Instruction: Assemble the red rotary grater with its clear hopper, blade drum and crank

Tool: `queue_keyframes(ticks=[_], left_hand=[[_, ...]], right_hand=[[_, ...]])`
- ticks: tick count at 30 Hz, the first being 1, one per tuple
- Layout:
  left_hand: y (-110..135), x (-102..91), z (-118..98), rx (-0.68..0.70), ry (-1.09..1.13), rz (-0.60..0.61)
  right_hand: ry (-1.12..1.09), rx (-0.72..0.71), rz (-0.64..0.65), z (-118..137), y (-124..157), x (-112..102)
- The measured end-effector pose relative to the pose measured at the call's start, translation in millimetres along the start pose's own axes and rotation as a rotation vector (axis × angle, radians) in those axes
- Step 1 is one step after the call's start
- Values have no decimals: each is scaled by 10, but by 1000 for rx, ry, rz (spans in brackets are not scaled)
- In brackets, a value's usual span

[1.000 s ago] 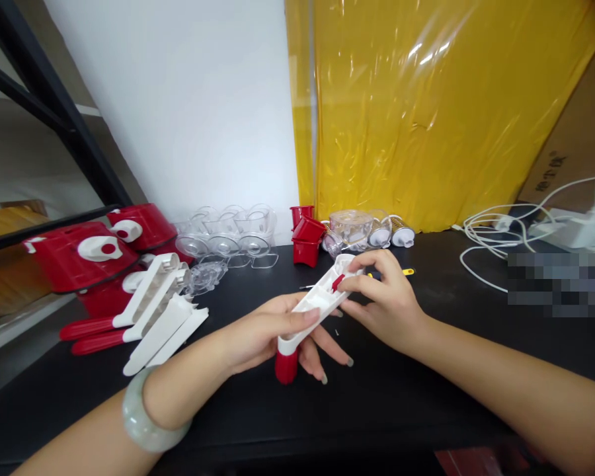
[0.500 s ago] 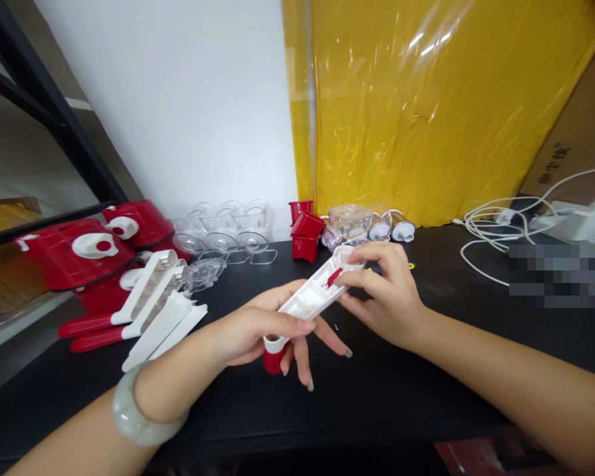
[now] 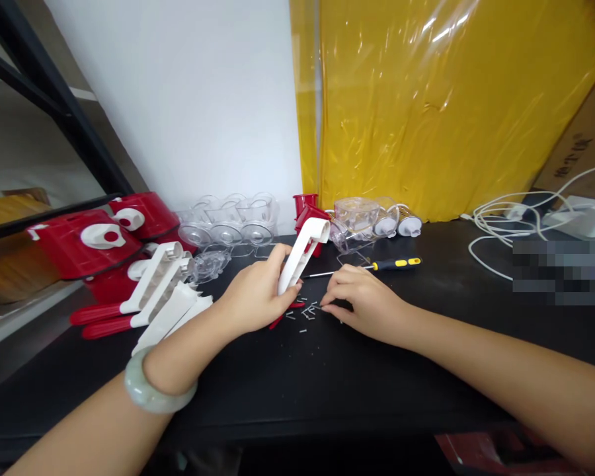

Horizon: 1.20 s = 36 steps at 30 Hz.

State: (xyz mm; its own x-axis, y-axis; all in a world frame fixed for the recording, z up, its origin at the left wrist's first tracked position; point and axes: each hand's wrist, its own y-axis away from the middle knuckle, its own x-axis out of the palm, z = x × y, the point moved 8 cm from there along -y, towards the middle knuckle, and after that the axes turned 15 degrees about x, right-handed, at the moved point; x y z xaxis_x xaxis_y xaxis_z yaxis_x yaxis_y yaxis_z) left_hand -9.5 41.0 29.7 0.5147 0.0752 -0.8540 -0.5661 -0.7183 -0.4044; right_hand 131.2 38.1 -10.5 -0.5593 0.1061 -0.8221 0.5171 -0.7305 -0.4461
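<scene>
My left hand (image 3: 255, 291) is closed around a white plastic crank handle (image 3: 303, 254), which it holds tilted above the table. A bit of red shows inside the handle's hollow side. My right hand (image 3: 364, 301) is low over the tabletop, thumb and fingertips pinched on a small screw (image 3: 316, 305) at the edge of a scatter of loose screws (image 3: 307, 312). Behind that hand lies a screwdriver (image 3: 396, 264) with a black and yellow grip, its shaft pointing left. Red plastic pieces (image 3: 277, 321) show just below the held handle.
Red housings (image 3: 86, 244) are stacked at the left, with white crank handles (image 3: 149, 284) and white plastic pieces (image 3: 171, 317) before them. Clear plastic cups (image 3: 228, 221), red cups (image 3: 306, 205) and clear parts with white-ended cylinders (image 3: 409, 225) line the wall. White cables (image 3: 496, 228) coil at the right.
My right hand has left the white handle and dropped to the screws on the table. My left hand has turned the handle more upright. The screws and screwdriver now show.
</scene>
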Motion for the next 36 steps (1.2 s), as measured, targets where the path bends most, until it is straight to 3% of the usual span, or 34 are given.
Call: queue_keyframes(ticks=[4, 12, 32, 36], left_hand=[[-3, 58, -83, 14, -188, 107], [7, 178, -137, -2, -300, 212], [-5, 170, -62, -122, -213, 153], [15, 158, -37, -125, -184, 110]], right_hand=[[13, 21, 19, 8, -23, 52], [124, 56, 40, 42, -73, 96], [88, 65, 45, 27, -57, 114], [-56, 109, -48, 1, -95, -55]])
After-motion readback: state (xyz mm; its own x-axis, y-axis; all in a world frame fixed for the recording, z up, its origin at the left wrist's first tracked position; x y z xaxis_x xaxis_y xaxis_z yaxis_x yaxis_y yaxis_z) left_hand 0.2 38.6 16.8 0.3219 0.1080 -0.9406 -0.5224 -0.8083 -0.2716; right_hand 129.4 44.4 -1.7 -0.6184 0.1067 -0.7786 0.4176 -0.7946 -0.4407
